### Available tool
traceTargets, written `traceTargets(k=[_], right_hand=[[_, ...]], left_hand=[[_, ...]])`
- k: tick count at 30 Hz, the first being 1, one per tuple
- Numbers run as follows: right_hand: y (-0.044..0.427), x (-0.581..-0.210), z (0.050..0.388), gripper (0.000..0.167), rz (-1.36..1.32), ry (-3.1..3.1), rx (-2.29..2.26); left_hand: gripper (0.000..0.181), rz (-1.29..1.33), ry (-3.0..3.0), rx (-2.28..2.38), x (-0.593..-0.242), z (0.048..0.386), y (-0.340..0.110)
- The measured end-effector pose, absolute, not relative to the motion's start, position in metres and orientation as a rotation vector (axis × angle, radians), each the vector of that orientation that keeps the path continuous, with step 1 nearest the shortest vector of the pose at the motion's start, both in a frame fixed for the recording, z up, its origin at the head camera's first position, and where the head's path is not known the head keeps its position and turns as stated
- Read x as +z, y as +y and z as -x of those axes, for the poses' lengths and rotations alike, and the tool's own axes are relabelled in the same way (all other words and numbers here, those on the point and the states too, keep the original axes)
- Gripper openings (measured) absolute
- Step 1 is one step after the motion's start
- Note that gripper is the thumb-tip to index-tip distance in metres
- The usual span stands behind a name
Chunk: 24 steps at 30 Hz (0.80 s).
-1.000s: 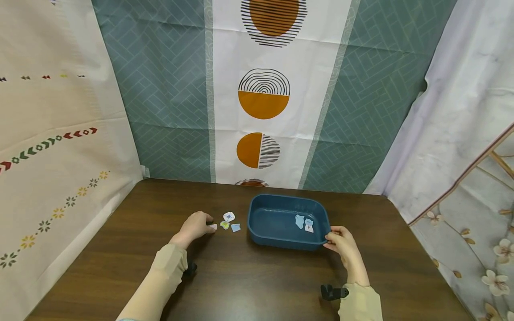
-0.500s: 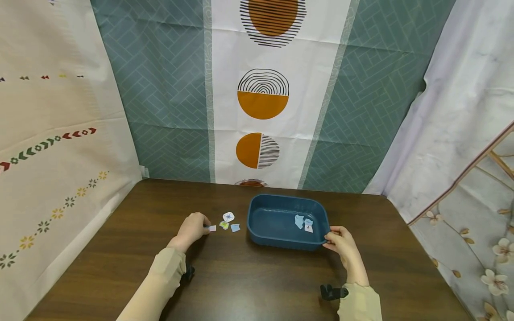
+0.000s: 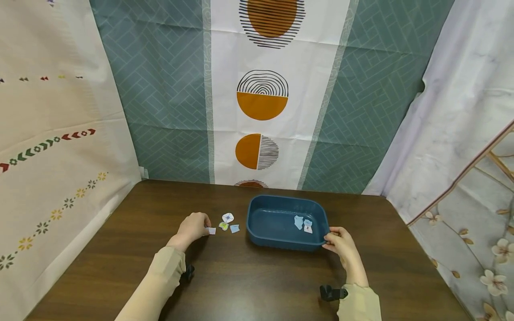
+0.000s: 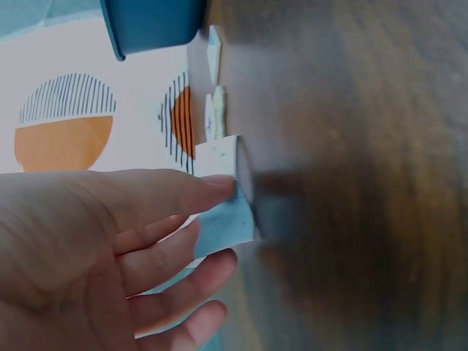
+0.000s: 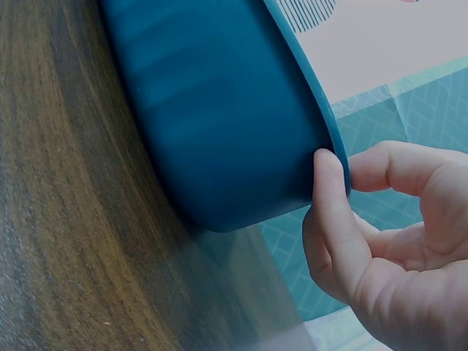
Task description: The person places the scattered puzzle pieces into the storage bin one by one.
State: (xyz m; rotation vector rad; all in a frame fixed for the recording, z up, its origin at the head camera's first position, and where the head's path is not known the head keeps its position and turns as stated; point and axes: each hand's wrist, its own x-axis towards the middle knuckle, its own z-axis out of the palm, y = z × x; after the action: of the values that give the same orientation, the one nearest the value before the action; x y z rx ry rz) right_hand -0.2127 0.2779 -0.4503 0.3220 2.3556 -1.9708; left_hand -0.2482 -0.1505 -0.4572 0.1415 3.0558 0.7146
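My left hand (image 3: 193,228) pinches a small white and light-blue sticker (image 4: 227,219) low over the table, its thumb across the face and fingers behind. To the right of that hand lie three more stickers: a round white one with a blue compass star (image 3: 228,217), a yellow-green one (image 3: 223,226) and a light-blue one (image 3: 234,228). My right hand (image 3: 340,243) pinches the rim of a dark blue plastic bin (image 5: 219,117) at its near right corner. Inside the bin lie a light-blue sticker (image 3: 298,222) and a white and blue one (image 3: 308,226).
The brown wooden table (image 3: 257,281) extends in front of both forearms. A patterned curtain (image 3: 172,98) hangs behind its back edge, and printed cloths (image 3: 60,178) stand at either side.
My left hand has drawn back slightly left, with more of the sticker showing at its fingertips. The right hand and the bin have stayed in place.
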Motion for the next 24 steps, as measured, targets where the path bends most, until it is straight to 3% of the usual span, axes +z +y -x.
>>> traceTargets(k=[24], right_hand=[[0.278, -0.453, 0.214, 0.047, -0.323, 2.368, -1.983]], left_hand=[[0.009, -0.163, 3.042, 1.032, -0.419, 0.261, -0.108]])
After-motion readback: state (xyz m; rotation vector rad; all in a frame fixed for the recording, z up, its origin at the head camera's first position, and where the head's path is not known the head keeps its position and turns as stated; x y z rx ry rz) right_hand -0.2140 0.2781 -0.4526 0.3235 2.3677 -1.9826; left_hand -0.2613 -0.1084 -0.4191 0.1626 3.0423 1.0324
